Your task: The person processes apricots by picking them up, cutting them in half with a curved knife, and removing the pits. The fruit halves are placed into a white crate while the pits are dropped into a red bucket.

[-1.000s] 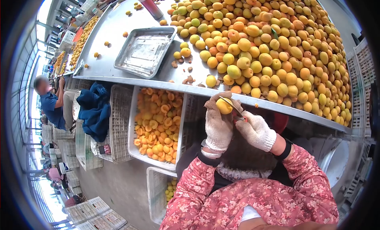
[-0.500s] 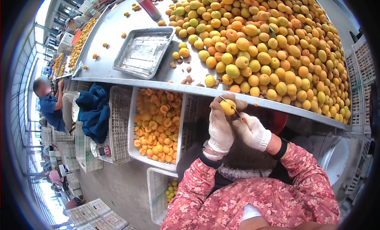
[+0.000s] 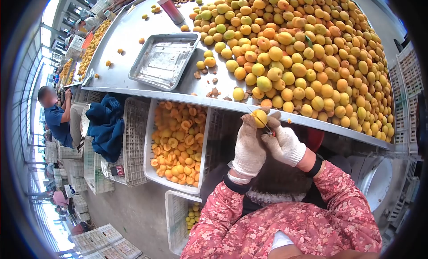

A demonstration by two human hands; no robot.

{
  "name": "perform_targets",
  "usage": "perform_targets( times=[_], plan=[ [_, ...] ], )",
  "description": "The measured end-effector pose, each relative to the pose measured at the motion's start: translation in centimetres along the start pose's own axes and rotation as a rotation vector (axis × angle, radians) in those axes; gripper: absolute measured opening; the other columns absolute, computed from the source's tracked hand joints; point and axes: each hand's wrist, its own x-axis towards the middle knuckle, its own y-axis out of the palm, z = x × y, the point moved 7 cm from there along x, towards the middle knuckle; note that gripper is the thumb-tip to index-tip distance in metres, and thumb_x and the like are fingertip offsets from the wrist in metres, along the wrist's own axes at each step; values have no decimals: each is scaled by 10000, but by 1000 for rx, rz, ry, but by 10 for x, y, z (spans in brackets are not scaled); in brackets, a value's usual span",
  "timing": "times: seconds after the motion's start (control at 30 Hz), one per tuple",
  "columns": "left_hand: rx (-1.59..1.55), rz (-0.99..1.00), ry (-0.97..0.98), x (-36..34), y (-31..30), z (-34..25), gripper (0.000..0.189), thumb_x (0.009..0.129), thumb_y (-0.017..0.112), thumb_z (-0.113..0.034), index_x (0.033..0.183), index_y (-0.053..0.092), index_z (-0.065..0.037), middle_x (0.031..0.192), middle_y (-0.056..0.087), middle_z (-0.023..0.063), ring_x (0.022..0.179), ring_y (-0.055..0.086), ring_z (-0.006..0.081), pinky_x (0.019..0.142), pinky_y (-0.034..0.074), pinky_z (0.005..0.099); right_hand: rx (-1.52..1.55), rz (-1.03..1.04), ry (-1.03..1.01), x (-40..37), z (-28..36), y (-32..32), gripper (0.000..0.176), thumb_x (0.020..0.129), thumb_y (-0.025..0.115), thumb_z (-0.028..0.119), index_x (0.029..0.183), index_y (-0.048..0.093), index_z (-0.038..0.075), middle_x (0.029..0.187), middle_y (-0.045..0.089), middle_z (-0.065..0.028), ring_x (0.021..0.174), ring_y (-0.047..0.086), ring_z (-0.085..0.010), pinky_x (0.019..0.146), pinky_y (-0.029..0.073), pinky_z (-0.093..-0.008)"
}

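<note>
Silvery metal table (image 3: 117, 71) bears heaped yellow-orange apricots (image 3: 307, 62). Beside its near edge, white-gloved left hand (image 3: 250, 147) pinches a round yellow apricot (image 3: 258, 119); white-gloved right hand (image 3: 286, 146) grips a slim metal knife (image 3: 269, 130). Knife crosses fruit much as a moment ago; cutting seems unfinished.

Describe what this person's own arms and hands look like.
The left hand and right hand wear white knit gloves with brownish staining. The sleeves are pinkish red with a pale floral print, ending in dark cuffs.
</note>
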Motion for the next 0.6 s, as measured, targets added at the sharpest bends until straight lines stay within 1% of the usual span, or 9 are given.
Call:
perform_targets(
  times=[0.17,0.23,0.27,0.33,0.4,0.43,0.5,0.53,0.6],
  plan=[
    [220,-126,190,4,-6,-12,677,981,440,-584,1342,467,-13,1101,644,132,1021,620,227,920,490,373,41,-5,-3,3,2,1,177,914,593,156,1039,554,36,752,634,-175,694,649,-385,606,503,-411],
    [263,-154,260,2,-4,-21,680,980,434,-589,1346,467,-17,1092,645,116,1006,621,224,906,494,376,-77,99,54,2,-6,4,299,922,634,262,1090,533,36,757,648,-199,721,654,-411,612,524,-433],
    [236,-131,218,3,-6,-19,665,984,442,-576,1345,470,-19,1092,646,105,1001,622,222,899,496,371,-77,102,55,3,-5,6,299,922,634,262,1090,533,36,757,648,-199,721,654,-411,612,524,-433],
    [209,-111,175,1,-9,-19,650,988,449,-563,1345,472,-20,1091,647,94,997,623,219,892,498,365,-75,-17,-59,5,6,2,171,906,600,133,1033,554,29,708,616,-159,634,633,-377,566,492,-403],
    [-135,-28,8,2,-7,-7,592,1018,443,-494,1363,451,-13,1092,650,96,1005,624,218,900,498,345,-78,14,-51,4,5,5,151,909,595,125,1014,547,27,710,615,-161,635,634,-375,557,483,-395],
    [-136,-30,8,3,-8,-7,592,1018,443,-494,1363,451,-13,1092,650,96,1005,624,218,900,498,345,-66,-4,-78,4,5,5,142,912,593,126,1004,543,29,702,612,-160,631,632,-374,551,476,-393],
    [-62,-70,83,5,-12,-10,585,1011,486,-463,1389,432,-20,1222,592,110,1057,585,179,932,482,331,-53,-23,-105,2,4,4,134,915,592,126,994,539,31,693,608,-159,627,631,-373,544,470,-390],
    [-61,-69,85,5,-11,-11,585,1011,486,-463,1389,432,-20,1222,592,110,1057,585,179,932,482,331,-22,-3,-68,3,0,5,130,916,590,126,987,536,32,682,604,-158,624,629,-375,544,468,-389],
    [225,-59,231,2,-2,-24,633,1002,437,-540,1369,444,-24,1194,610,102,1035,593,198,923,481,342,8,18,-35,4,-2,4,126,917,589,126,981,533,34,671,600,-158,620,628,-376,544,467,-389]
  ],
)
